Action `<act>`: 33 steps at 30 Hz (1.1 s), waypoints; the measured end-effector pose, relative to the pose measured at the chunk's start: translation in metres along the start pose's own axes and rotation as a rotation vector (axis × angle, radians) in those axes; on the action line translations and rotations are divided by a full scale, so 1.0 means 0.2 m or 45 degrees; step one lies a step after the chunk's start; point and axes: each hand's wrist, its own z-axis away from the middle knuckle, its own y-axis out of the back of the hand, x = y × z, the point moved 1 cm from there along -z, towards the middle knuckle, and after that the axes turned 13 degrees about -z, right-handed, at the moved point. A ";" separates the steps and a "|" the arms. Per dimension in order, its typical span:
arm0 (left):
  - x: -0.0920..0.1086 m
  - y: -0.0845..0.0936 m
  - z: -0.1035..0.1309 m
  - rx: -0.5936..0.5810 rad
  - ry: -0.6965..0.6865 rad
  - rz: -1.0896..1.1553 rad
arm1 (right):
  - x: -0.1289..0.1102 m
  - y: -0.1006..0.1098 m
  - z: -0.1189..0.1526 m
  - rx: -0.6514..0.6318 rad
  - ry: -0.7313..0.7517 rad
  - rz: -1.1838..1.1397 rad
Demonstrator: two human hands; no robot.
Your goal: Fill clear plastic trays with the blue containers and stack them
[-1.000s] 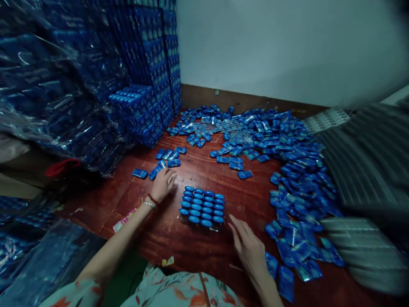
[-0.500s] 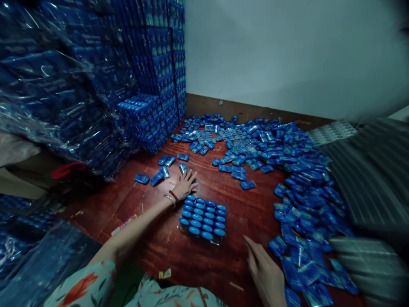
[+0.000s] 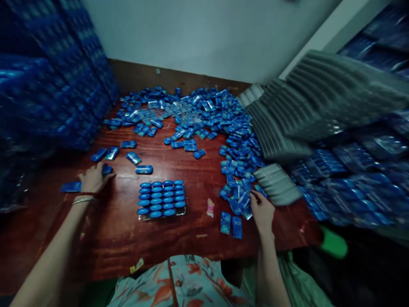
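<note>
My left hand [image 3: 93,179] is at the left of the table, its fingers curled over a small blue packet [image 3: 107,170]. Another blue packet [image 3: 70,187] lies flat beside that hand. At the right, my right hand [image 3: 263,211] reaches to the edge of a heap of blue packets [image 3: 238,149]. Its thumb and fingers are drawn together; what they hold, if anything, is hidden. Between the hands sits a clear plastic tray [image 3: 180,212] filled with rows of blue oval pieces [image 3: 156,201]. Two flat blue packets [image 3: 225,223] lie left of my right hand.
Stacked blue packs [image 3: 64,76] rise at the left. Grey ridged trays [image 3: 284,111] are piled at the right, with a smaller stack [image 3: 277,184] nearer me. Wrapped blue packs [image 3: 345,192] stand beyond them. A pink wrapper [image 3: 210,207] lies on the red-brown table [image 3: 198,183].
The view has swung right. My left hand has moved left from beyond the tray, its spread fingers now curled over a packet. My right hand has moved out to the heap.
</note>
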 end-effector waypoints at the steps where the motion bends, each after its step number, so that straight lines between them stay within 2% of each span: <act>1: 0.01 0.00 0.01 -0.012 -0.032 -0.048 | 0.02 0.01 -0.01 -0.051 -0.020 0.021; 3: 0.06 0.02 0.04 -0.054 -0.099 -0.147 | 0.03 0.00 0.00 -0.196 -0.022 0.038; 5: 0.10 0.05 0.08 0.029 -0.159 -0.107 | 0.00 -0.02 0.02 -0.304 0.010 0.025; 8: 0.15 0.09 0.17 0.254 -0.054 0.041 | -0.06 -0.03 0.06 -0.338 0.050 0.095; 10: 0.17 0.13 0.28 0.402 0.032 0.176 | -0.08 -0.02 0.08 -0.320 0.063 0.185; 12: 0.19 0.16 0.42 0.485 0.114 0.325 | -0.10 -0.02 0.09 -0.331 0.112 0.225; 14: 0.21 0.16 0.57 0.473 0.222 0.490 | -0.12 -0.04 0.09 -0.378 0.196 0.264; 18: 0.30 0.13 0.85 0.307 0.328 0.886 | -0.22 -0.17 0.06 -0.494 0.401 0.574; 21: 0.38 0.13 0.97 0.237 0.256 0.946 | -0.32 -0.27 0.04 -0.610 0.636 0.753; 24: 0.43 0.16 1.02 0.247 0.023 0.845 | -0.38 -0.30 -0.01 -0.816 0.846 0.748; 26: 0.45 0.16 1.02 0.277 -0.144 0.772 | -0.41 -0.29 -0.04 -0.969 0.880 0.601; 28: 0.46 0.14 1.00 0.291 -0.277 0.712 | -0.44 -0.26 -0.04 -1.101 0.803 0.280; 31: 0.45 0.09 0.96 0.271 -0.454 0.590 | -0.50 -0.26 0.07 -1.236 0.475 -0.396; 33: 0.45 0.06 0.93 0.254 -0.548 0.509 | -0.54 -0.30 0.20 -1.229 0.262 -0.768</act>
